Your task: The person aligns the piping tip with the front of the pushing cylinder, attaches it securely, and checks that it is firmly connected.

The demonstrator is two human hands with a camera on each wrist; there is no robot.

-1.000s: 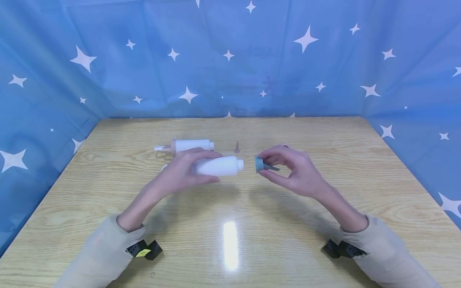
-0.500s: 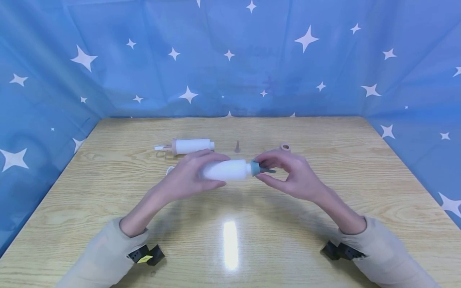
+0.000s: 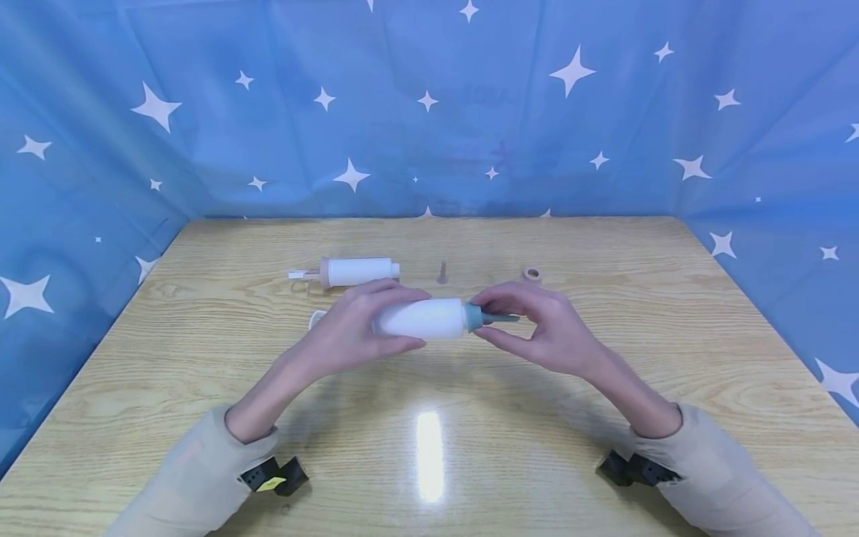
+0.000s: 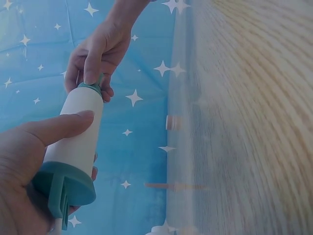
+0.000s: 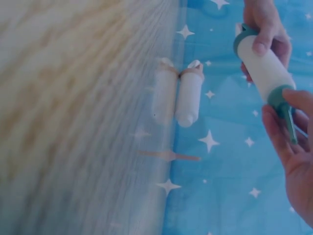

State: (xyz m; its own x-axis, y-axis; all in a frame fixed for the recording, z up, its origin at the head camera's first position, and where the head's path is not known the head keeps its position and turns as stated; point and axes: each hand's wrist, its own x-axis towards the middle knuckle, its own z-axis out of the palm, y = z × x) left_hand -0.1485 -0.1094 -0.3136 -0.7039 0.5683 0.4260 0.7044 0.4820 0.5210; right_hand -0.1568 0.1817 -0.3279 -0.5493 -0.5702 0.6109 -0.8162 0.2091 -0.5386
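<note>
My left hand (image 3: 345, 328) grips a white icing syringe (image 3: 423, 318), fingers and thumb round its barrel, held roughly level above the table. A teal collar (image 4: 66, 181) shows at its plunger end in the left wrist view. At the other end sits a teal nozzle cap (image 3: 473, 317) with a thin spout (image 5: 290, 129) pointing away from the barrel. My right hand (image 3: 546, 332) pinches that cap between thumb and fingers, against the mouth of the barrel. The white plunger end (image 3: 317, 318) pokes out behind the left hand.
A second white syringe (image 3: 360, 272) with a brownish-pink collar lies behind the left hand. Further right, a thin brownish-pink nozzle piece (image 3: 442, 274) stands on the wooden table (image 3: 537, 447), and a small ring-shaped part (image 3: 532, 275) of like colour is behind the right hand.
The left hand has carried the syringe rightward, closing the gap to the teal cap in the right hand. The cap now sits on the barrel's mouth and hides its white neck.
</note>
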